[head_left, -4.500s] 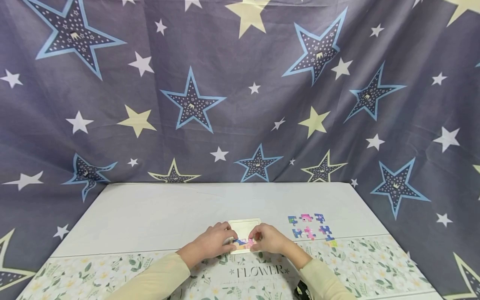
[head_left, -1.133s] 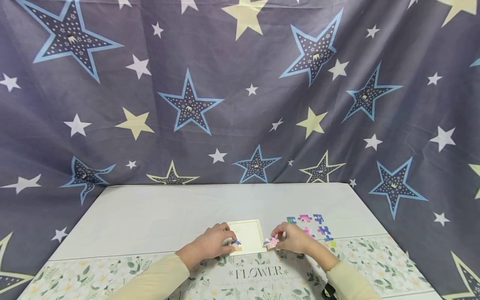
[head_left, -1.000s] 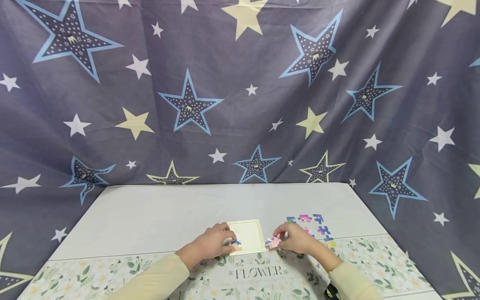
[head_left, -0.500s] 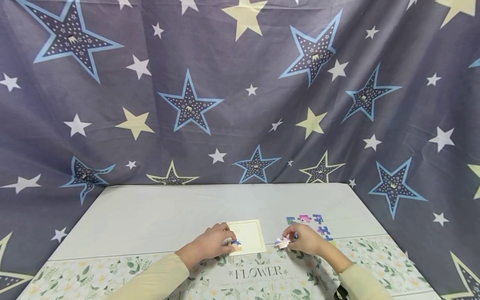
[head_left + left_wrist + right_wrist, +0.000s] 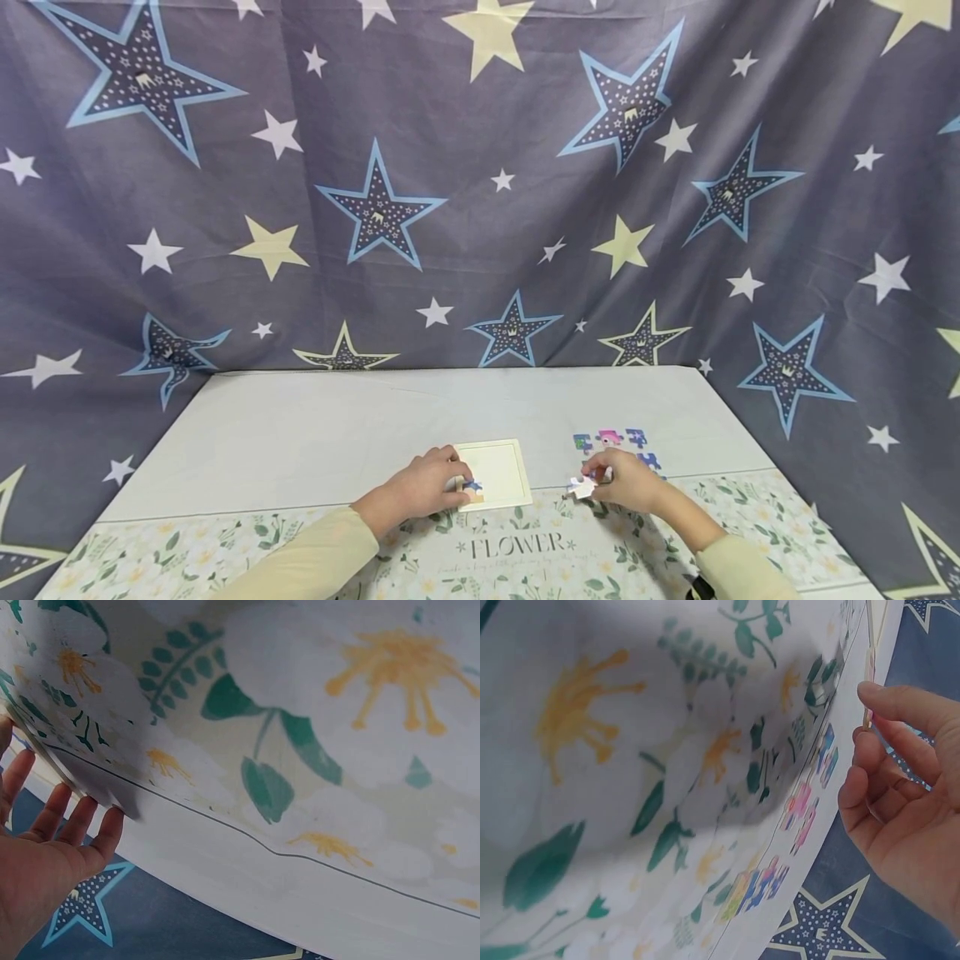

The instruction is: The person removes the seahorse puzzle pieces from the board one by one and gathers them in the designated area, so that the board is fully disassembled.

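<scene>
My left hand (image 5: pixel 420 486) grips the left edge of a cream, square puzzle tray (image 5: pixel 524 477) on the table in the head view. A blue-and-peach puzzle piece (image 5: pixel 473 490) lies in the tray's near left corner, beside the fingertips. To the right of the tray, my right hand (image 5: pixel 628 481) pinches a pale pink puzzle piece (image 5: pixel 581 487) between thumb and fingers. The right wrist view shows this held piece (image 5: pixel 869 679) edge-on. Loose puzzle pieces (image 5: pixel 609 437) lie just beyond the right hand, which hides some of them.
A white table (image 5: pixel 337 433) has a flower-printed cloth band (image 5: pixel 225 533) along its near part, lettered "FLOWER". A dark star-patterned curtain (image 5: pixel 480 208) hangs behind and at both sides. In the right wrist view, several pink and blue pieces (image 5: pixel 800 804) lie beside the right hand.
My right hand has carried the pink piece out of the tray and away to the right, toward the loose pieces. My left hand stays at the tray's left edge.
</scene>
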The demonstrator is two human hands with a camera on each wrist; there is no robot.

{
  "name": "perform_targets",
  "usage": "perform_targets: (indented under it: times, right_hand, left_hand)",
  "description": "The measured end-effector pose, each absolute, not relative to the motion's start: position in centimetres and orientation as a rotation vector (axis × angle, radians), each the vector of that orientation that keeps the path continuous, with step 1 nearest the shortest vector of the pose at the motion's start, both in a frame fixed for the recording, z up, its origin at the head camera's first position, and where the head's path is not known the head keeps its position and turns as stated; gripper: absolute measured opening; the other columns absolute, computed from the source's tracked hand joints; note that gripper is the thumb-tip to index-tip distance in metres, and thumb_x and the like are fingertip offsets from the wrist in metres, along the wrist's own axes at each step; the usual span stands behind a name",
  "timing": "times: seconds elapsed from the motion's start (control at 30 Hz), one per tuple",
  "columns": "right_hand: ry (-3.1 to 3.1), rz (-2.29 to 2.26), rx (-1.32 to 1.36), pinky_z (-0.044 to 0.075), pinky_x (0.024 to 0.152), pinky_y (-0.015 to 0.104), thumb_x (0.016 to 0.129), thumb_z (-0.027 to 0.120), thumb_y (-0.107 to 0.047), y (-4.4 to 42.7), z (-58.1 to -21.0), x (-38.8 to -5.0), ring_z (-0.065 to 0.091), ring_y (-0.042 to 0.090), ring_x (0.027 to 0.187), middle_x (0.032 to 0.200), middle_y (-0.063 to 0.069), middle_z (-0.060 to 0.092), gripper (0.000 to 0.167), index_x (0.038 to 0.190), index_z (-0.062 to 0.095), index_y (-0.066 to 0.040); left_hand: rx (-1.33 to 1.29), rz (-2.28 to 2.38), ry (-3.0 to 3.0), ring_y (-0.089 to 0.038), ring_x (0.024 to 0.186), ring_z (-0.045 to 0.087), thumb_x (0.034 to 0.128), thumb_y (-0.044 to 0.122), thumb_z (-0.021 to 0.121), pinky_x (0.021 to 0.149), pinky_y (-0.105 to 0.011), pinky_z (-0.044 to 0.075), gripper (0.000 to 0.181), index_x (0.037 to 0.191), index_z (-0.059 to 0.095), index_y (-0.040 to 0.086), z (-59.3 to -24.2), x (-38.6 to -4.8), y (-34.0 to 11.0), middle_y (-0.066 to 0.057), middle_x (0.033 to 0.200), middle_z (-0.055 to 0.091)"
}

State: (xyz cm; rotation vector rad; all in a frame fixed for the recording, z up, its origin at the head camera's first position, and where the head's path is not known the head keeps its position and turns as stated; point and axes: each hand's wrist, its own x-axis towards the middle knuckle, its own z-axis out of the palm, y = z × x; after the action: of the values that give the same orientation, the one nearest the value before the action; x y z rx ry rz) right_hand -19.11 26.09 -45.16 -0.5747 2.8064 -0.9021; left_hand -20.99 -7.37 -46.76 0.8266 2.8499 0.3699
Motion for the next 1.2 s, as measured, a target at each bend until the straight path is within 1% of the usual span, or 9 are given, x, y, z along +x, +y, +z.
perform_targets:
  times: [0.2,0.37,0.53,0.7,0.8,0.93,1.2]
  right_hand:
    - [2.834,-0.886,-0.626,0.041,0.060,0.021,0.074,0.073,-0.005,27.2,-45.3,-18.9,0.046,0.008,0.069,0.083,0.002,0.058,0.025,0.097,0.066,-0.002]
    - [2.835,-0.895,-0.610,0.039,0.060,0.021,0.074,0.073,-0.006,28.1,-45.5,-18.9,0.045,0.008,0.070,0.081,0.002,0.056,0.022,0.094,0.066,-0.003]
    - [2.840,-0.893,-0.584,0.041,0.060,0.021,0.073,0.073,-0.004,28.8,-45.7,-18.6,0.046,0.008,0.072,0.082,0.001,0.057,0.021,0.092,0.065,-0.003]
    - [2.852,-0.879,-0.486,0.041,0.058,0.021,0.073,0.073,-0.003,29.4,-45.8,-18.1,0.046,0.008,0.068,0.083,0.002,0.057,0.024,0.095,0.065,-0.004]
    - [2.853,-0.895,-0.466,0.041,0.056,0.022,0.073,0.073,-0.004,29.8,-45.8,-18.0,0.045,0.008,0.065,0.083,0.003,0.057,0.026,0.098,0.065,-0.002]
    - [2.845,-0.916,-0.477,0.041,0.056,0.021,0.074,0.073,-0.004,30.3,-45.8,-17.8,0.045,0.007,0.067,0.083,0.003,0.058,0.028,0.100,0.065,0.000]
    - [2.824,-0.936,-0.407,0.041,0.055,0.022,0.074,0.072,-0.003,31.3,-45.8,-17.5,0.045,0.009,0.066,0.082,0.004,0.056,0.029,0.103,0.066,-0.001]
  left_hand:
    - [0.834,0.371,2.851,-0.014,0.099,0.049,0.0842,0.046,0.062,0.093,-0.046,0.045,0.033,0.111,0.064,0.027,-46.8,-21.0,-7.3,0.004,0.106,0.052]
    - [0.828,0.367,2.855,-0.014,0.100,0.050,0.0841,0.046,0.062,0.093,-0.046,0.045,0.034,0.112,0.064,0.027,-46.8,-21.0,-7.3,0.004,0.107,0.052]
    - [0.829,0.363,2.861,-0.015,0.102,0.050,0.0841,0.047,0.062,0.093,-0.047,0.045,0.034,0.112,0.064,0.027,-46.7,-20.9,-7.4,0.003,0.107,0.052]
    - [0.830,0.363,2.861,-0.016,0.102,0.050,0.0841,0.047,0.062,0.094,-0.047,0.045,0.035,0.112,0.064,0.027,-46.8,-20.9,-7.4,0.003,0.108,0.052]
    - [0.828,0.363,2.863,-0.016,0.102,0.050,0.0836,0.047,0.062,0.093,-0.047,0.045,0.035,0.112,0.064,0.027,-46.8,-21.0,-7.4,0.003,0.108,0.053]
    - [0.815,0.364,2.859,-0.015,0.101,0.050,0.0837,0.048,0.062,0.094,-0.046,0.045,0.035,0.112,0.064,0.027,-46.7,-21.0,-7.4,0.003,0.108,0.053]
    - [0.808,0.359,2.856,-0.014,0.102,0.049,0.0840,0.048,0.061,0.095,-0.046,0.044,0.035,0.112,0.064,0.028,-46.8,-21.1,-7.4,0.004,0.108,0.052]
